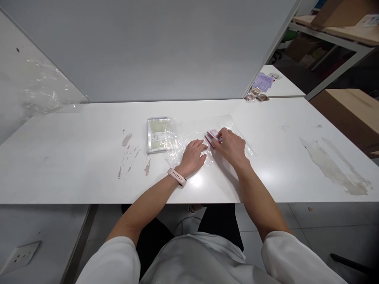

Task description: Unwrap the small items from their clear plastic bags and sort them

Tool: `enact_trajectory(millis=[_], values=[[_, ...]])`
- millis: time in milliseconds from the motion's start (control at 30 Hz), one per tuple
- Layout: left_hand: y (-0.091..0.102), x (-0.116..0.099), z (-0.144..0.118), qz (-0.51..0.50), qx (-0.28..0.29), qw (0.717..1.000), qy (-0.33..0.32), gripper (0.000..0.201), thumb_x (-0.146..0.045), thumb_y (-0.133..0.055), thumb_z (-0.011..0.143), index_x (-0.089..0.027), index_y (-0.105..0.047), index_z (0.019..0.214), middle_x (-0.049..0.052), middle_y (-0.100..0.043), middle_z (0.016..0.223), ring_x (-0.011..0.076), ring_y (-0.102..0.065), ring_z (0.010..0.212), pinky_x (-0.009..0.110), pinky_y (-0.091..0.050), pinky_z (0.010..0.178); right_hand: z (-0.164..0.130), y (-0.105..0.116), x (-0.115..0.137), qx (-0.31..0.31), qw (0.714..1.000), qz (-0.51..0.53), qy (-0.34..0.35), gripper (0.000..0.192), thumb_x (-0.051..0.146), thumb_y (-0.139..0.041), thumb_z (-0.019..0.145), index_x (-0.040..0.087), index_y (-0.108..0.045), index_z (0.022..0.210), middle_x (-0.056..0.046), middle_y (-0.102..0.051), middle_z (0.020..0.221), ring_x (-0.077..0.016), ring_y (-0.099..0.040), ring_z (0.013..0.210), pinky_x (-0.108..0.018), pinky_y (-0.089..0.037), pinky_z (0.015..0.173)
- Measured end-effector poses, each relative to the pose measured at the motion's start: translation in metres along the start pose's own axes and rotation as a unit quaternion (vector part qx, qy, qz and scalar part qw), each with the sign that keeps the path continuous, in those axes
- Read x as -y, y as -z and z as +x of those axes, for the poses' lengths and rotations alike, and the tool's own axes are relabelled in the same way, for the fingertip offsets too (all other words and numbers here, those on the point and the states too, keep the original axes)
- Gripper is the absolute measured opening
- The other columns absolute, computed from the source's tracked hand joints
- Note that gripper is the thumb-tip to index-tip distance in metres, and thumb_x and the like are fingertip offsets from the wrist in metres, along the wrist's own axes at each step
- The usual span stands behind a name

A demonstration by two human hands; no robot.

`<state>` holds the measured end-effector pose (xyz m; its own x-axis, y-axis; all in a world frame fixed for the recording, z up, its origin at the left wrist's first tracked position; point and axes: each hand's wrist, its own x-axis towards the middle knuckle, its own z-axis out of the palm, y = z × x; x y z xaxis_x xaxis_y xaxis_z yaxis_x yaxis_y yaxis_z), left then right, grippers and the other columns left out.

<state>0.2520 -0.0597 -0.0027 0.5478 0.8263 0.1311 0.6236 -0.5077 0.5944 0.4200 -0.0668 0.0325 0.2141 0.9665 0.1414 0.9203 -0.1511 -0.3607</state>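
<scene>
A large clear plastic bag (192,127) lies flat on the white table. My left hand (193,157) rests on its near side, fingers stretched out and holding nothing. On the bag's right part, my right hand (232,146) has thumb and fingers closed on a small red-and-white box (213,134). Another red edge shows just beside that box; I cannot tell whether it is a second piece. The fingers cover the box's right end. To the left, a flat silver-edged pouch (158,128) with a pale green front and a white label lies at the bag's left edge.
The white table (97,157) has worn grey patches at left and right. A grey panel (171,51) stands along its back. Crumpled clear plastic (44,92) leans at the left wall. Small packets (257,94) lie at the back right, near a cardboard box (349,114).
</scene>
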Motion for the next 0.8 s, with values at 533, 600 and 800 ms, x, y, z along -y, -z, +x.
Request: enact_trajectory(millis=[533,600,800], values=[[-0.001,-0.001,0.000,0.009,-0.009,1.000,-0.001,0.027,-0.015,-0.054,0.092,-0.020,-0.063,0.116,0.010,-0.053,0.147,0.0294,-0.038,0.144,0.053,-0.031,0.120,0.006,-0.004,-0.010,0.042,0.994,0.104,0.015,0.008,0.027,-0.062,0.081,0.023,-0.055,0.083,-0.002,-0.063,0.071,-0.0194,-0.056,0.070,-0.028,-0.033,0.061],[0.000,-0.002,-0.001,0.014,-0.005,1.000,0.002,0.027,-0.016,-0.053,0.092,-0.019,-0.063,0.117,0.012,-0.052,0.148,0.0300,-0.038,0.144,0.053,-0.031,0.120,0.020,-0.006,-0.024,0.015,0.971,0.237,-0.015,0.017,0.036,-0.067,0.078,0.023,-0.055,0.080,0.000,-0.064,0.072,-0.0169,-0.056,0.067,-0.028,-0.039,0.061],[0.001,-0.004,-0.001,0.030,0.001,1.000,0.005,0.029,-0.018,-0.049,0.096,-0.016,-0.061,0.121,0.013,-0.051,0.150,0.0298,-0.037,0.146,0.052,-0.030,0.121,0.089,-0.004,-0.105,-0.274,0.889,0.321,-0.178,0.026,0.037,-0.063,0.081,0.021,-0.055,0.100,-0.002,-0.065,0.085,-0.0165,-0.061,0.075,-0.029,-0.049,0.069]])
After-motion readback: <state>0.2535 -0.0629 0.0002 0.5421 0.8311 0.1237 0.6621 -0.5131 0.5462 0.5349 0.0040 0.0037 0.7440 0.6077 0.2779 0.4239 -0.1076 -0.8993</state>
